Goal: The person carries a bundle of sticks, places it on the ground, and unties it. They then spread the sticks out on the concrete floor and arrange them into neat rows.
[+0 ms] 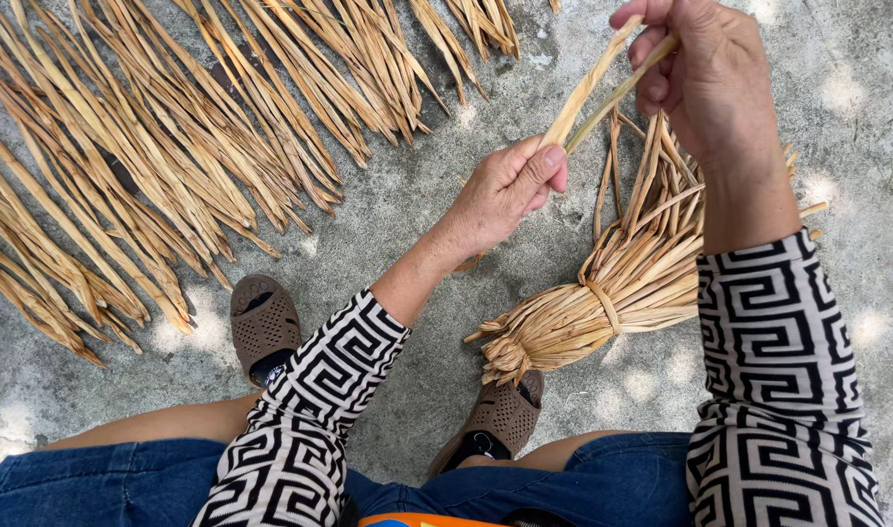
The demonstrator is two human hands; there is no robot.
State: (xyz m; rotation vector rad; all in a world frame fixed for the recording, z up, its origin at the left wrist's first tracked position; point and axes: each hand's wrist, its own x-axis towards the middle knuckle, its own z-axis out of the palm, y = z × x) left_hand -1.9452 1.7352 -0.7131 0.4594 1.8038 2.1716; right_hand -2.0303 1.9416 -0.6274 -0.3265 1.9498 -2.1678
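Observation:
My left hand (505, 190) pinches the lower end of a dried straw-coloured leaf strip (593, 88) between thumb and fingers. My right hand (705, 73) grips the upper end of the same strip, stretched taut between the two hands, at the top right. Below the hands lies a tied bundle of dried leaves (602, 298) on the concrete, bound by a leaf band, its knotted end beside my right sandal (495, 415).
Many dried leaves (173, 146) are spread in rows over the concrete ground (417, 224) at the left and top. My left sandal (263, 324) stands near them. My black-and-white patterned sleeves and blue shorts fill the bottom of the view.

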